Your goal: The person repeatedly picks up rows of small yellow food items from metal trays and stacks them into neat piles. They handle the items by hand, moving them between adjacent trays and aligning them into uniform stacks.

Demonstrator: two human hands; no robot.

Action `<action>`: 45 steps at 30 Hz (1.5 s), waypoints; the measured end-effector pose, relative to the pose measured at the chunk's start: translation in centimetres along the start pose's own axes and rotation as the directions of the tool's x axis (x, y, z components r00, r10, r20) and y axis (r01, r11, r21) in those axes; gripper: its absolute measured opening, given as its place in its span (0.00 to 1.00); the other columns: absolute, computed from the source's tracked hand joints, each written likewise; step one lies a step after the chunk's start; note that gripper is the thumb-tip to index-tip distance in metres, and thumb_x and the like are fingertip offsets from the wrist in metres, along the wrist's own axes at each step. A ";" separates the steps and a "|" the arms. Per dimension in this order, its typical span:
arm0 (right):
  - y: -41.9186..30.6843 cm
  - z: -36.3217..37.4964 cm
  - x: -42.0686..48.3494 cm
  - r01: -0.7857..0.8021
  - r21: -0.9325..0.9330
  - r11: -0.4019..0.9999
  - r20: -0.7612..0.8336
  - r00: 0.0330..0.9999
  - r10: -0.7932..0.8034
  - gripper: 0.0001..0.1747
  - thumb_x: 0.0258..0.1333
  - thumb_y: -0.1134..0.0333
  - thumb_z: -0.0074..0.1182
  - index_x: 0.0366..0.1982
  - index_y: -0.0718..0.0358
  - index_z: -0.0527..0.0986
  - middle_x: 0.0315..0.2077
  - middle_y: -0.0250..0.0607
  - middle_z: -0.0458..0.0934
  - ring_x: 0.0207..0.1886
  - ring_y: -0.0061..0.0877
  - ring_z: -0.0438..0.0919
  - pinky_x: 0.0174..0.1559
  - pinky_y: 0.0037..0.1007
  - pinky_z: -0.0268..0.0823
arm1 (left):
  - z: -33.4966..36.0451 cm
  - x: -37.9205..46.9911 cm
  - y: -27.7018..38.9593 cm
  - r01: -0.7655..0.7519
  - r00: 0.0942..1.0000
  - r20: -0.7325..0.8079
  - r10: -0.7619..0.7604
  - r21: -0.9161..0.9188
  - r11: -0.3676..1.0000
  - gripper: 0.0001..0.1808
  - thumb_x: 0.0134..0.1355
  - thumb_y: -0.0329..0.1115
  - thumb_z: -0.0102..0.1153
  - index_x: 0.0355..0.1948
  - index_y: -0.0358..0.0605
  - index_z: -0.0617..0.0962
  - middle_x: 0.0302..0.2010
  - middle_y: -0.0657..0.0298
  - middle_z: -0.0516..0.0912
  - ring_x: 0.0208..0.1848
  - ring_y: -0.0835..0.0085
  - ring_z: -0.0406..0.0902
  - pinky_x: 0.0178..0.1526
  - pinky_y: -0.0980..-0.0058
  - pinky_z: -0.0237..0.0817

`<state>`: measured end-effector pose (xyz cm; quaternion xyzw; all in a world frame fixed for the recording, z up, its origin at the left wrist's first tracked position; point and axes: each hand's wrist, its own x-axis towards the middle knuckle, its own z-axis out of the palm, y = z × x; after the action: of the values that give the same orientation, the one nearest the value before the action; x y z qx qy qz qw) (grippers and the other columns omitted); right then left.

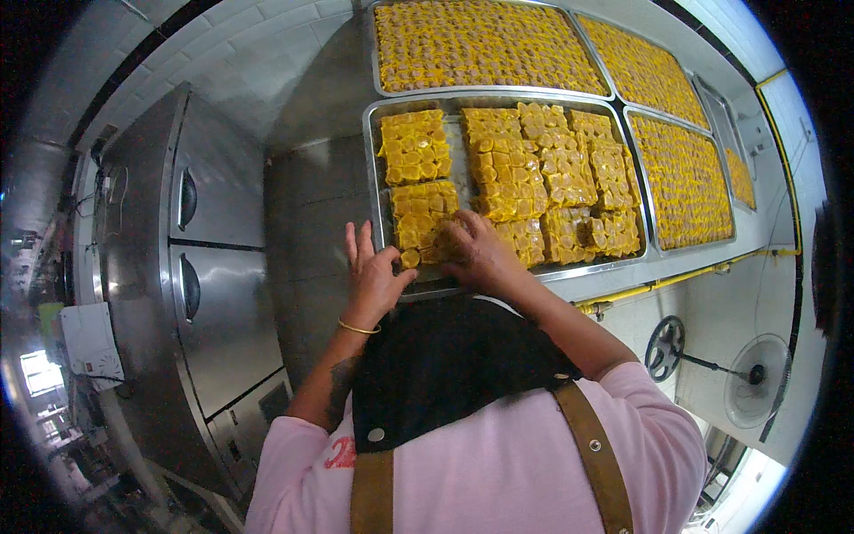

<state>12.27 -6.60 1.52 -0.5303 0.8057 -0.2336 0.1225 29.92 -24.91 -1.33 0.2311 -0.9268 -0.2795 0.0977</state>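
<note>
At the near left corner of a metal tray (375,173), the thumb and forefinger of my left hand (375,270) close around one yellow-wrapped dumpling (409,258), which looks like siu mai. That dumpling sits at the corner of a block of dumplings (420,213) packed side by side. My right hand (484,257) reaches over the same block's near right edge with curled fingers; its fingertips are partly hidden and blurred. Behind lies a second block (415,150). To the right stand several more blocks (510,177), some stacked on others.
Further trays of dumplings (494,47) adjoin this one behind and to the right. A steel cabinet (217,200) with black handles stands left. Along the counter's front edge runs a yellow pipe (657,284). A fan (757,377) and a handwheel (665,347) are at right.
</note>
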 end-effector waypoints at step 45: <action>0.9 4.1 7.2 0.075 -0.064 0.995 -0.083 0.993 -0.080 0.40 0.69 0.40 0.58 0.61 0.72 0.73 0.61 0.63 0.73 0.64 0.56 0.72 0.69 0.51 0.64 | -0.6 -0.5 -1.0 -0.061 0.998 0.019 0.066 -0.205 0.977 0.24 0.62 0.34 0.72 0.53 0.41 0.72 0.52 0.48 0.77 0.56 0.43 0.77 0.56 0.52 0.71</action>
<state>10.45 -13.90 -2.11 -0.5542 0.7958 -0.2361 0.0623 30.95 -25.70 -1.40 0.1865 -0.9013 -0.3727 0.1180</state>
